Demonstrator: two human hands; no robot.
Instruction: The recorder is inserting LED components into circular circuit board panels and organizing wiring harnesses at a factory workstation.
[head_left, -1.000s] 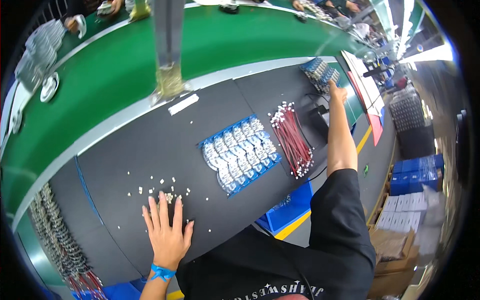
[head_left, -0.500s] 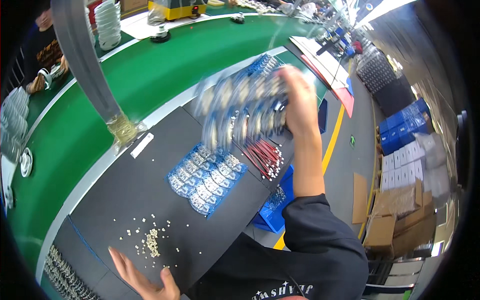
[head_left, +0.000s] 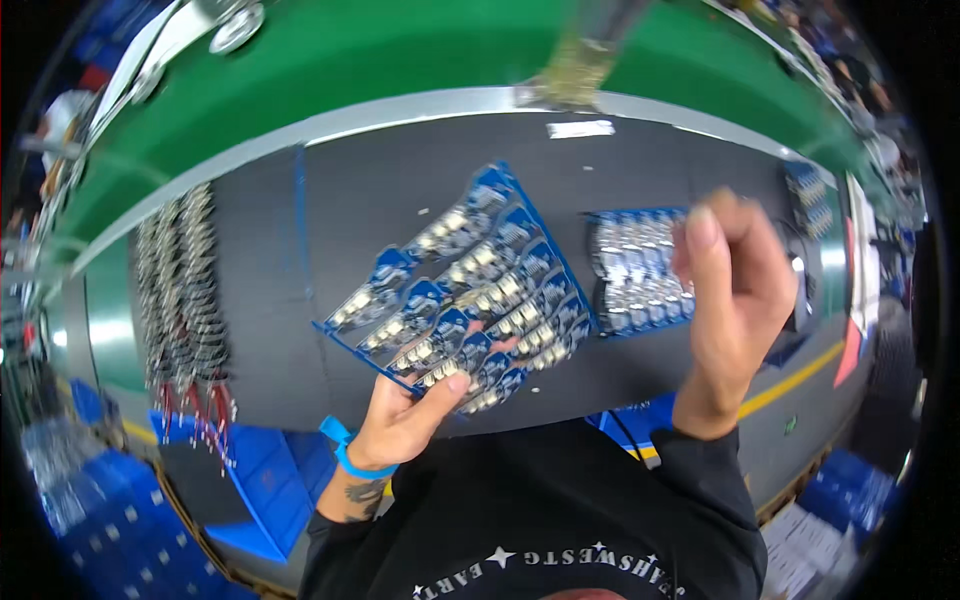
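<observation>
My left hand, with a blue band at its wrist, grips the near edge of a blue circuit board panel. The thumb lies on top and fingers show through a gap. Rows of curved boards with small white connectors cover the panel, which is tilted above the dark table. To its right my right hand is raised with curled fingers and the thumb up. Whether anything small is pinched there is hidden. Below and behind it, a second blue circuit board panel lies on the table, partly covered by the hand.
Bundles of small parts with red wires lie at the left of the dark table. Blue bins stand below its near edge. A metal post rises at the far edge by the green conveyor. More boards lie far right.
The panel has passed from my right hand to my left, which was empty and open. My right hand no longer holds it. The view has turned left, showing the wired bundles.
</observation>
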